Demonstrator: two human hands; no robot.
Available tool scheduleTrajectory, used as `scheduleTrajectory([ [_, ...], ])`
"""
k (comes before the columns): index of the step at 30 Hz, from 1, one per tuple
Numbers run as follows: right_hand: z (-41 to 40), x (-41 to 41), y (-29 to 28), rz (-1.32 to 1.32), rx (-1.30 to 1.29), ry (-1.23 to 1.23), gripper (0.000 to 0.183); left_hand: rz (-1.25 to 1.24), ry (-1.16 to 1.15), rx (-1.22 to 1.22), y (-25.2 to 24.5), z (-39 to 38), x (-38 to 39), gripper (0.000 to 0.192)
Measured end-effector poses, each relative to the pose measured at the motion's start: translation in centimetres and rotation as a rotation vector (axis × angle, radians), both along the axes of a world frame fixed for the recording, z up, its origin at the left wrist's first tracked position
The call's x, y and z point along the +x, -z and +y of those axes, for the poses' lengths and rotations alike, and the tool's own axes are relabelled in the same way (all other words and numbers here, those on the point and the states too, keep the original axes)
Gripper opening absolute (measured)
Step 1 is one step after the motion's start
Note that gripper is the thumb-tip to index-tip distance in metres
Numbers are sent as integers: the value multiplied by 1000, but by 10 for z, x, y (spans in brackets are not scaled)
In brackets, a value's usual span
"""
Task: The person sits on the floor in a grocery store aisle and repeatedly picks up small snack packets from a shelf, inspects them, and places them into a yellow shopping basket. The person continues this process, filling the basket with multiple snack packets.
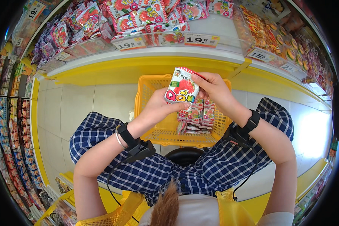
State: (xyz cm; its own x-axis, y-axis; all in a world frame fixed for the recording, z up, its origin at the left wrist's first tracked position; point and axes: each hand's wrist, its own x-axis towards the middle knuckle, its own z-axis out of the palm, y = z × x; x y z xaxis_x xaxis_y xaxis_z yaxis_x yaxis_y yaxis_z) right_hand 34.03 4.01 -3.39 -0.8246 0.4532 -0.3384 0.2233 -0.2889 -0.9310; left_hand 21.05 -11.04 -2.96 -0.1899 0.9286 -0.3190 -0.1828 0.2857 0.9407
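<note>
A small white-and-red packet of QQ gummy candy (182,86) is held upright between my two hands, its strawberry-printed front facing me. My left hand (161,104) grips its lower left edge, thumb across the bottom. My right hand (212,86) pinches the upper right corner; a red edge shows behind those fingers, and I cannot tell if it is a second packet. Below the hands stands a yellow plastic basket (158,137). Similar candy packets (193,117) lie stacked in its right half, partly hidden by my hands and the held packet.
Ahead is a white-and-yellow shelf (169,53) with clear bins of candy packets (141,17) and price tags (202,40). Lollipops (308,53) fill bins at the right. Racks of snack bags (12,127) line the left. My knees in checked trousers (96,141) flank the basket.
</note>
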Motion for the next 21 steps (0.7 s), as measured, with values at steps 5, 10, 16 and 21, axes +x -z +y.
scheduleTrajectory([
  [5,3,1,10,-17,90,-28,32,106,12,23,0,0,-6,32],
  [10,2,4,-2,-26,-1,-26,28,-7,122,-17,7,-1,-21,28],
  [16,5,10,11,13,-34,12,24,49,91,47,12,1,-20,29],
  [21,-1,14,18,19,-40,32,24,91,-120,180,26,6,-14,29],
])
